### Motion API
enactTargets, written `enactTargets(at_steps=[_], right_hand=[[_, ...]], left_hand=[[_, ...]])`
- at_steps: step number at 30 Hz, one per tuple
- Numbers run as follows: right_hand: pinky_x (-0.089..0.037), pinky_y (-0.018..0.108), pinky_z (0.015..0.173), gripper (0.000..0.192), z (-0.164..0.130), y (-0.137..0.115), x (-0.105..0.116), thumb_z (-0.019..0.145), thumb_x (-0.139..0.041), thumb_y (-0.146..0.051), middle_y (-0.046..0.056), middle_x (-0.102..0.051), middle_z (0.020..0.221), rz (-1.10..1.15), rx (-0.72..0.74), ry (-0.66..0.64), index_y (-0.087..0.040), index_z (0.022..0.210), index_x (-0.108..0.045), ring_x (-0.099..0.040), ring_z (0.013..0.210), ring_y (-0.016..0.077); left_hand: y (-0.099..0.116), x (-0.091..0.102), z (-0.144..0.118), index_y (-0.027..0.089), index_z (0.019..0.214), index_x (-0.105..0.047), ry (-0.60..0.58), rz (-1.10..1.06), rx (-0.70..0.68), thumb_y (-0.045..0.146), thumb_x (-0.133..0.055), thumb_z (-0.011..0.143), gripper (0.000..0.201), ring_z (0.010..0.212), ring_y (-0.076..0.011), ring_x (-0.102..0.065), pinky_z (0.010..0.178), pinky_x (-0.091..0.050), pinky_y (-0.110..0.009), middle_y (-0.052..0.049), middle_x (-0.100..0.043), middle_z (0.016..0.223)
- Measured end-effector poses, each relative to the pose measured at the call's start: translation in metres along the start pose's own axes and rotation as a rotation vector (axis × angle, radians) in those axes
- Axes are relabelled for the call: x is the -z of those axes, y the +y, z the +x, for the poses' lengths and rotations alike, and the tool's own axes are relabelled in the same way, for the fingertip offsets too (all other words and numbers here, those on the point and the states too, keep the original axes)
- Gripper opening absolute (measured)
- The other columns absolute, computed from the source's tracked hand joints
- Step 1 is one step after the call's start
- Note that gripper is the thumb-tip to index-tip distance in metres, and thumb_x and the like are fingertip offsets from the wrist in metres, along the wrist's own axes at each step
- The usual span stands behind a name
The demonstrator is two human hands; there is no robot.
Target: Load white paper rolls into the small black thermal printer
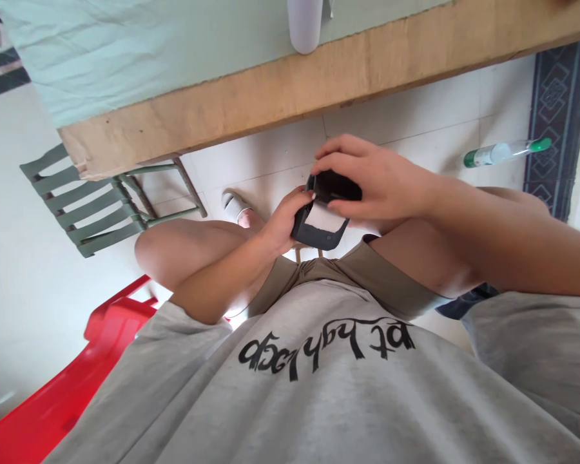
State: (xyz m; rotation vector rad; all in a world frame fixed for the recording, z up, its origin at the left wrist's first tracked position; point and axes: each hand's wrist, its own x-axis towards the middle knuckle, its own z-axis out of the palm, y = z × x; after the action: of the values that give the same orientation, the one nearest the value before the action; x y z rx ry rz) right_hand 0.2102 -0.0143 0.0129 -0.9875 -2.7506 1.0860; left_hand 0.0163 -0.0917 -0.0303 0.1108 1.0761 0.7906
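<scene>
I sit looking down at my lap. Both hands hold a small black device (325, 237) with a white patch on its face, just above my thighs. My left hand (284, 222) grips its left side from below. My right hand (377, 182) covers its top, fingers curled over the far edge and thumb on the white patch. What the device is cannot be told.
A wooden table edge (290, 90) with a pale green cloth (140, 51) runs ahead, a white cylinder (304, 26) standing on it. A green slatted chair (91, 206) stands left, a red plastic chair (67, 399) beside me. A bottle with green cap (505, 152) lies on the floor right.
</scene>
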Motion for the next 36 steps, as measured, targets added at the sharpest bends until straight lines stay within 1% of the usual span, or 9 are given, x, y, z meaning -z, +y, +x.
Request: enactTargets(at_steps=[7, 10, 13, 16, 21, 28, 31, 34, 36], right_hand=[[-0.049, 0.046, 0.118, 0.045, 0.003, -0.006, 0.008, 0.104, -0.035, -0.024, 0.007, -0.069, 0.144, -0.299, -0.121, 0.271, -0.027, 0.118, -0.078, -0.060, 0.135, 0.0241], [-0.048, 0.041, 0.097, 0.049, 0.009, -0.026, 0.010, 0.107, -0.030, -0.025, 0.008, -0.073, 0.138, -0.422, -0.319, 0.115, -0.024, 0.113, -0.078, -0.063, 0.123, 0.0251], [-0.030, 0.032, 0.072, 0.045, 0.014, -0.043, 0.003, 0.110, -0.030, -0.025, 0.008, -0.075, 0.123, -0.443, -0.428, -0.092, -0.021, 0.115, -0.075, -0.064, 0.098, 0.0182], [-0.017, 0.031, 0.070, 0.043, 0.015, -0.047, -0.010, 0.111, -0.030, -0.024, 0.011, -0.074, 0.118, -0.470, -0.403, -0.212, -0.017, 0.116, -0.072, -0.065, 0.091, 0.0168], [-0.015, 0.031, 0.071, 0.043, 0.016, -0.045, -0.024, 0.110, -0.028, -0.020, 0.013, -0.074, 0.121, -0.458, -0.368, -0.278, -0.018, 0.129, -0.066, -0.071, 0.095, 0.0217], [-0.026, 0.027, 0.071, 0.040, 0.017, -0.044, -0.008, 0.096, -0.058, -0.032, 0.011, -0.077, 0.102, -0.360, -0.477, -0.265, -0.020, 0.134, -0.063, -0.067, 0.083, 0.0203], [-0.036, 0.026, 0.070, 0.042, 0.004, -0.038, 0.010, 0.085, -0.065, -0.030, 0.005, -0.073, 0.090, -0.088, -0.457, -0.152, -0.018, 0.126, -0.064, -0.055, 0.068, 0.0126], [-0.047, 0.024, 0.070, 0.050, -0.005, -0.027, 0.034, 0.085, -0.057, -0.029, 0.004, -0.073, 0.104, 0.403, -0.366, 0.010, -0.018, 0.133, -0.056, -0.056, 0.071, 0.0081], [-0.049, 0.023, 0.071, 0.052, -0.004, -0.021, 0.048, 0.093, -0.044, -0.030, 0.009, -0.070, 0.119, 0.430, -0.397, 0.117, -0.018, 0.143, -0.048, -0.065, 0.088, 0.0102]], left_hand=[[-0.007, 0.006, 0.001, 0.019, 0.086, -0.064, 0.022, 0.050, -0.043, 0.032, -0.076, 0.089, 0.018, 0.065, -0.0129, -0.057, 0.058, -0.043, -0.028, 0.000, -0.065, 0.072], [-0.008, 0.007, 0.003, 0.019, 0.086, -0.064, 0.022, 0.040, -0.087, 0.036, -0.080, 0.084, 0.023, 0.066, -0.0124, -0.059, 0.059, -0.044, -0.026, 0.001, -0.065, 0.074], [-0.008, 0.007, 0.004, 0.019, 0.087, -0.064, 0.042, 0.027, -0.118, 0.032, -0.079, 0.084, 0.021, 0.067, -0.0121, -0.061, 0.060, -0.046, -0.024, 0.002, -0.064, 0.074], [-0.007, 0.005, 0.003, 0.019, 0.085, -0.062, 0.096, 0.016, -0.108, 0.026, -0.073, 0.090, 0.014, 0.063, -0.0116, -0.059, 0.058, -0.046, -0.024, 0.003, -0.060, 0.070], [-0.007, 0.005, 0.000, 0.019, 0.084, -0.060, 0.131, 0.022, -0.105, 0.024, -0.070, 0.093, 0.014, 0.063, -0.0106, -0.059, 0.057, -0.047, -0.023, 0.003, -0.061, 0.072], [-0.007, 0.002, -0.002, 0.019, 0.085, -0.063, 0.126, 0.002, -0.059, 0.031, -0.073, 0.091, 0.017, 0.063, -0.0125, -0.062, 0.057, -0.048, -0.023, 0.002, -0.065, 0.071], [-0.006, 0.001, -0.002, 0.018, 0.085, -0.065, 0.122, -0.089, -0.046, 0.030, -0.072, 0.092, 0.016, 0.065, -0.0119, -0.065, 0.062, -0.052, -0.024, 0.001, -0.068, 0.075], [-0.004, 0.001, -0.003, 0.018, 0.086, -0.064, 0.111, -0.142, -0.049, 0.033, -0.075, 0.091, 0.019, 0.065, -0.0130, -0.067, 0.063, -0.055, -0.026, 0.000, -0.070, 0.074], [-0.003, 0.003, -0.004, 0.018, 0.090, -0.068, 0.049, -0.127, -0.026, 0.038, -0.074, 0.092, 0.021, 0.068, -0.0161, -0.070, 0.065, -0.057, -0.028, -0.003, -0.074, 0.078]])
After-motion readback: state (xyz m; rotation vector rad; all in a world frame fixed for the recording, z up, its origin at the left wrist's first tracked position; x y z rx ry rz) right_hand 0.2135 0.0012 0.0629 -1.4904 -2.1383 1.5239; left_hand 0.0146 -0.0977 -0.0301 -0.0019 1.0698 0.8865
